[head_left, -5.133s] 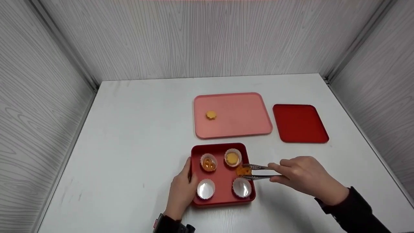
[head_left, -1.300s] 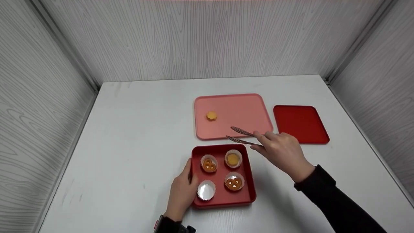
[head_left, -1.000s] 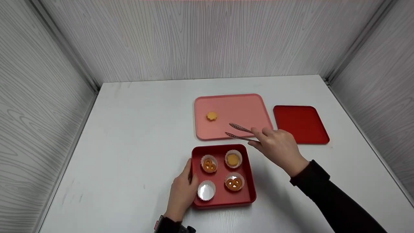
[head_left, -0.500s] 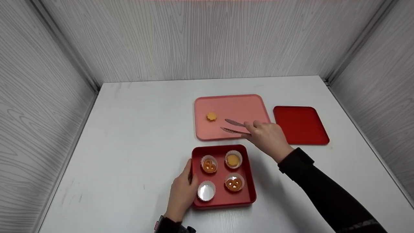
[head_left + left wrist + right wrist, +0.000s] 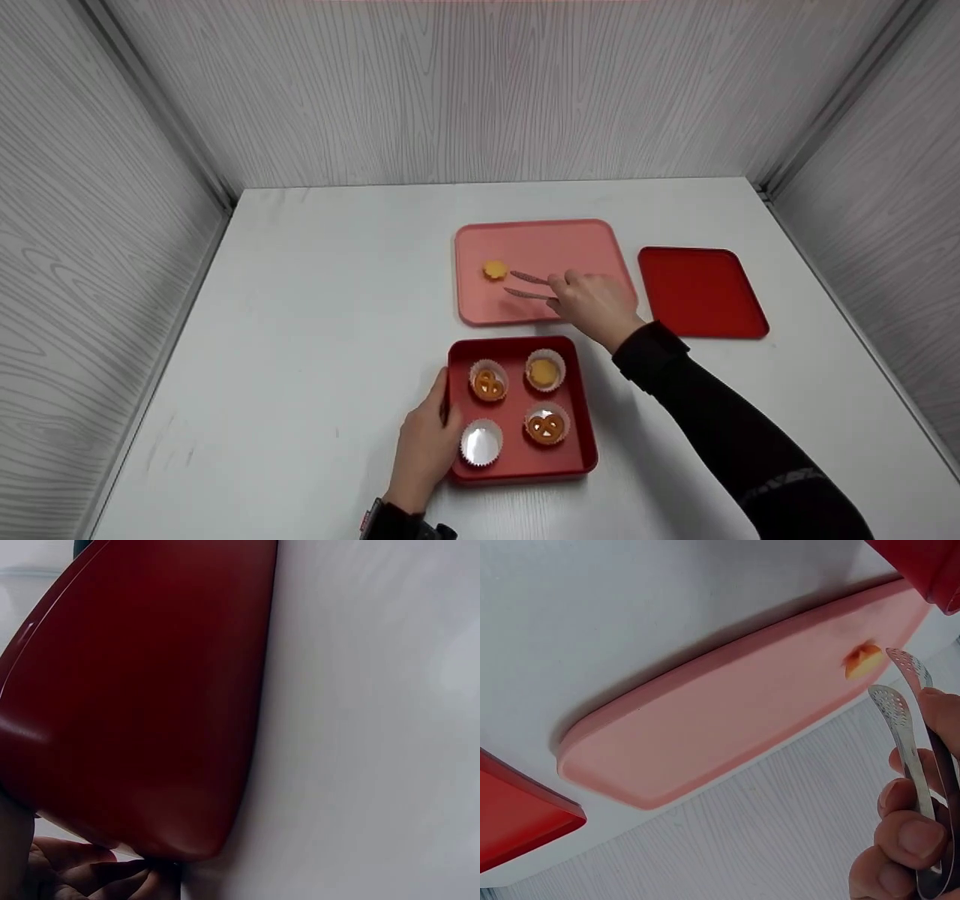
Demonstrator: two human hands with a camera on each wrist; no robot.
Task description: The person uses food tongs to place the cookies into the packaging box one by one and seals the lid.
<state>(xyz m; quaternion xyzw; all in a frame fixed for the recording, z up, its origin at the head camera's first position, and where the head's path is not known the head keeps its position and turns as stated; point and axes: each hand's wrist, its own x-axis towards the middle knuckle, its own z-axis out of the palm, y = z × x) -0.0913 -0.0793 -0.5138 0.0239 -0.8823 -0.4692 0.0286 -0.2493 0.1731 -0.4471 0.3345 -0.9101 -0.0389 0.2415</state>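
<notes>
My left hand point(image 5: 429, 450) grips the left wall of a square red box point(image 5: 517, 469), its thumb at the rim; the box side fills much of the left wrist view. White fluted paper cups sit inside: pretzel-shaped pieces point(image 5: 489, 385) lie in the back left and front right ones, a yellow flower-shaped piece point(image 5: 543, 373) in the back right, while the front left cup point(image 5: 481, 442) is empty. My right hand point(image 5: 596, 304) holds metal tongs point(image 5: 906, 742) with perforated tips spread apart. Just left of the tips, another yellow flower-shaped piece point(image 5: 495, 270) lies on a pink tray point(image 5: 480, 307).
A smaller red tray point(image 5: 705, 292) lies right of the pink one on the white table point(image 5: 315, 322). Grey wood-patterned panels point(image 5: 480, 90) stand along the back and both sides.
The pretzel-shaped piece earlier in the tongs now lies in the front right cup, which has shifted left. My right hand has moved left and away over the pink tray. The left hand keeps its grip.
</notes>
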